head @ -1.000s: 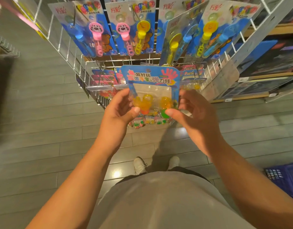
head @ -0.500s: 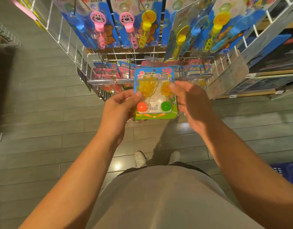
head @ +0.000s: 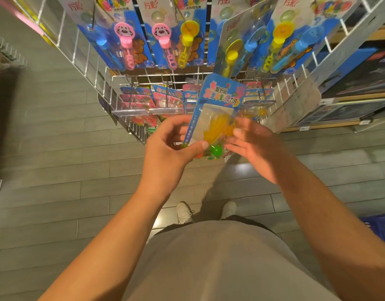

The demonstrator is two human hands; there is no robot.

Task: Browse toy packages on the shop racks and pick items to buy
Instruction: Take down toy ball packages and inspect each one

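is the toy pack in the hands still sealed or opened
Sealed, as far as shows: the blister pack has its clear bubble intact over the yellow toy and green ball. Its back is hidden.

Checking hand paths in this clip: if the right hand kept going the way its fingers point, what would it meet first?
The right hand, fingers extended up-left, would likely meet the blue-carded blister toy package the left hand pinches; its fingertips look about at the blister already, though depth is unclear.

The toy package [head: 217, 109] sits between both hands, before the wire rack [head: 143, 83].
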